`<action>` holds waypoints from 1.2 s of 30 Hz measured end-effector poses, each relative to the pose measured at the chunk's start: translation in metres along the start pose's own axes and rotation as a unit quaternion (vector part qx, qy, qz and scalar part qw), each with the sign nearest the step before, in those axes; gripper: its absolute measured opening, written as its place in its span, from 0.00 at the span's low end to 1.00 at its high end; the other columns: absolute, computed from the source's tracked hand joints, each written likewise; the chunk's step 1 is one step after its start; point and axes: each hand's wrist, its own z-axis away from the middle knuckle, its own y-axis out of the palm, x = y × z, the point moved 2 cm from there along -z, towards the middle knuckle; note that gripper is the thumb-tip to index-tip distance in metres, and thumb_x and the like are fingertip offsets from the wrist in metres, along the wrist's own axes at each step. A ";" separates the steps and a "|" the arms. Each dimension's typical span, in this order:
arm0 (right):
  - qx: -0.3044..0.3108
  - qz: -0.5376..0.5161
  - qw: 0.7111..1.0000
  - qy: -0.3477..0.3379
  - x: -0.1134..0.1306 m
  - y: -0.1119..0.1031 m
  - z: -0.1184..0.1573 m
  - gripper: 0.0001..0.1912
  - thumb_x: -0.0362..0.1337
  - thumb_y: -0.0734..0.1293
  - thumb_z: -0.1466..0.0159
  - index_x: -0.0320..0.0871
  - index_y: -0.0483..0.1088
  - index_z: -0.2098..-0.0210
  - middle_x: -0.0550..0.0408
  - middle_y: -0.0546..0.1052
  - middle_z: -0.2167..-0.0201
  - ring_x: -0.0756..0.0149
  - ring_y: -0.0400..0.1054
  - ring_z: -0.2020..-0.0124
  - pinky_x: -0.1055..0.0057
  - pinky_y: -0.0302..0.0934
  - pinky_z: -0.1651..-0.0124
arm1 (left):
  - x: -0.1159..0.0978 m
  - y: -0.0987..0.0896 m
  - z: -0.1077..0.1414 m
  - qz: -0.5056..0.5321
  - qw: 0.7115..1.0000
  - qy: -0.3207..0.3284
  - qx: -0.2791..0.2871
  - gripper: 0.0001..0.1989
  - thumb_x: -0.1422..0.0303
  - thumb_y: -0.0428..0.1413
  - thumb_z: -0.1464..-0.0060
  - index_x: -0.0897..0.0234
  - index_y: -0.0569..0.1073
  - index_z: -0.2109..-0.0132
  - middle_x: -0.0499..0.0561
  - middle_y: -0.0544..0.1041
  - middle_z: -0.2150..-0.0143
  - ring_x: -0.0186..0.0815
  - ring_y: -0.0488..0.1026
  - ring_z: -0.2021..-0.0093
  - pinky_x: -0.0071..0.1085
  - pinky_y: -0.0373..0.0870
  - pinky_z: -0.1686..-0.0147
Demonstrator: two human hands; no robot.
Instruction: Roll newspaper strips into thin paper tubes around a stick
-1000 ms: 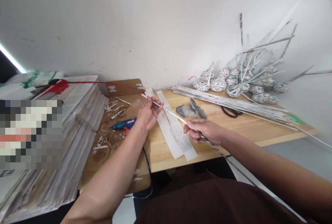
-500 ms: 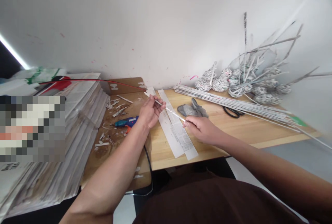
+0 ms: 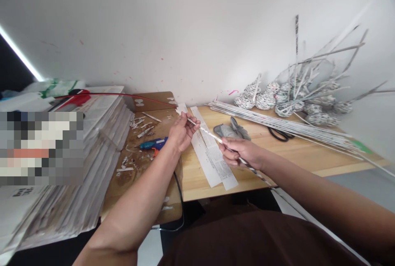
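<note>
A thin rolled newspaper tube runs slantwise between my two hands. My left hand pinches its upper end, with the other fingers partly curled. Farther down the tube, my right hand has its fingers closed round it, and the tube's tail passes under my right forearm toward the lower right. Beneath the hands, flat paper strips with print lie on the wooden table. A grey cloth glove or rag lies just beyond my right hand. The blue glue gun rests left of my left forearm.
A tall newspaper stack stands on the left. A bundle of paper tubes lies across the right side, over black-handled scissors. Woven paper pieces with sticking-out tubes sit against the wall. Paper scraps litter the brown board.
The right hand's grip has loosened and turned, showing more fingers under the tube, and the tube's tail now shows below it. The view has shifted slightly.
</note>
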 end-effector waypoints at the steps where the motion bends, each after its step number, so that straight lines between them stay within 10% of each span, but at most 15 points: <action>1: 0.023 -0.051 0.998 0.019 -0.001 0.000 0.000 0.19 0.54 0.58 0.34 0.44 0.63 0.68 0.67 0.52 0.87 0.71 0.52 0.85 0.72 0.51 0.77 | 0.000 0.000 0.000 0.002 1.000 0.000 0.002 0.13 0.62 0.51 0.39 0.66 0.68 0.69 0.48 0.71 0.75 0.29 0.74 0.73 0.22 0.73 0.72; 13: 0.036 -0.113 0.992 0.032 -0.007 0.005 -0.010 0.17 0.50 0.66 0.38 0.41 0.65 0.70 0.64 0.63 0.85 0.73 0.61 0.84 0.75 0.53 0.78 | -0.003 0.000 0.001 -0.014 1.000 -0.007 0.025 0.13 0.60 0.53 0.41 0.65 0.68 0.67 0.46 0.70 0.76 0.28 0.73 0.75 0.20 0.70 0.77; 22: -0.013 0.115 0.993 0.003 -0.005 -0.001 0.003 0.21 0.52 0.59 0.34 0.39 0.68 0.66 0.60 0.68 0.83 0.72 0.63 0.82 0.73 0.58 0.75 | -0.002 -0.003 -0.002 -0.023 1.000 0.013 -0.001 0.13 0.59 0.53 0.41 0.65 0.68 0.67 0.46 0.71 0.76 0.29 0.74 0.75 0.20 0.71 0.77; 29: -0.136 0.464 0.864 -0.137 0.018 0.001 0.012 0.14 0.47 0.61 0.34 0.42 0.69 0.65 0.57 0.71 0.77 0.68 0.65 0.74 0.71 0.54 0.68 | -0.004 -0.005 -0.003 -0.010 0.999 0.018 -0.027 0.14 0.60 0.49 0.38 0.65 0.68 0.67 0.47 0.71 0.77 0.29 0.74 0.75 0.21 0.72 0.76; 36: -0.059 0.336 0.940 -0.009 0.011 -0.010 0.022 0.15 0.43 0.55 0.32 0.42 0.70 0.63 0.58 0.71 0.78 0.69 0.65 0.78 0.72 0.57 0.71 | -0.003 -0.005 -0.004 -0.001 0.999 0.020 -0.025 0.14 0.60 0.50 0.38 0.65 0.68 0.68 0.47 0.70 0.77 0.29 0.73 0.76 0.21 0.70 0.77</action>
